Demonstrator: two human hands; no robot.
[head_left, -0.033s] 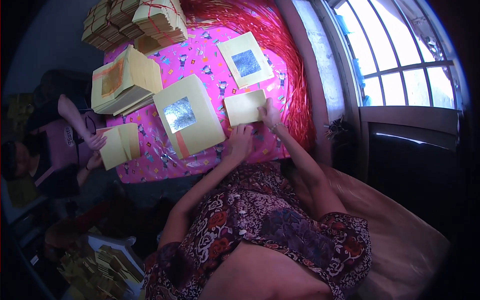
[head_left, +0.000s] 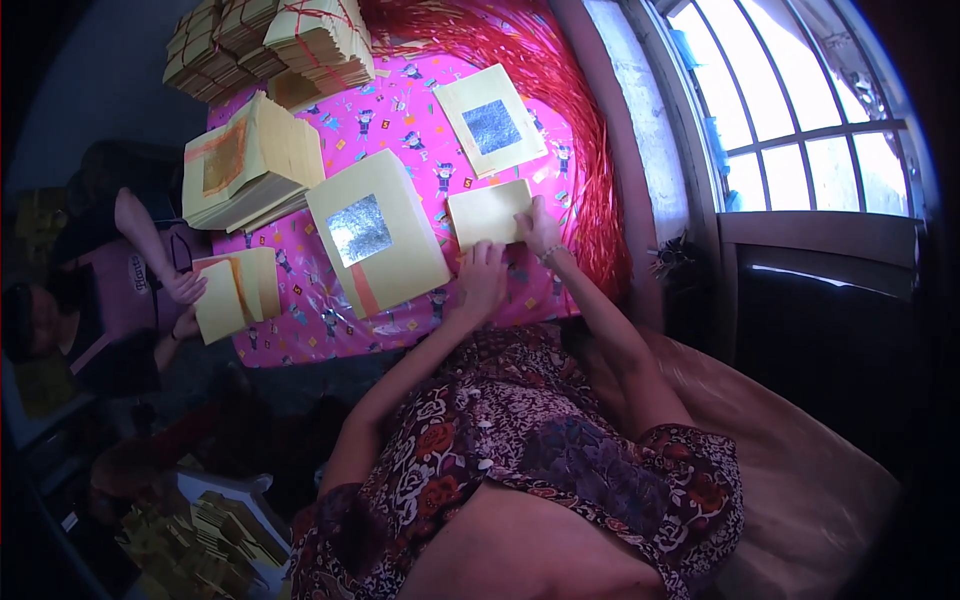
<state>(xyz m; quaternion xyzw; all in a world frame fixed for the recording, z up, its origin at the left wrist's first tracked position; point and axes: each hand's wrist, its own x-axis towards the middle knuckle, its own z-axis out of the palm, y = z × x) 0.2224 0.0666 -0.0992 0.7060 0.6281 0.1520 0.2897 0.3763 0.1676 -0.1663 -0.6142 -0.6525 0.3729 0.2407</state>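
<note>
One cream paper piece (head_left: 485,212) lies on the pink tabletop (head_left: 395,130) in the head view. The left hand (head_left: 482,282), fingers close together, touches its lower edge; the right hand (head_left: 541,230) touches its right edge. Whether either hand grips it, I cannot tell. Just left of it is a paper stack (head_left: 408,222) with a silver square (head_left: 360,230).

On the tbl (head_left: 300,340), the near paper (head_left: 487,215) lay R of the mid pile (head_left: 405,215), w/ the L hand (head_left: 483,278) at its front edge, the R hand (head_left: 541,232) at its R end & the far paper (head_left: 517,150) behind it. A paper stack (head_left: 285,155) sat L of the mid pile, bundles (head_left: 315,40) behind that in the back L corner, strands (head_left: 592,160) along the back & R edges. A co-worker (head_left: 140,275) w/ sheets (head_left: 222,300) was at the tbl's L side, a window (head_left: 810,110) off R
</note>
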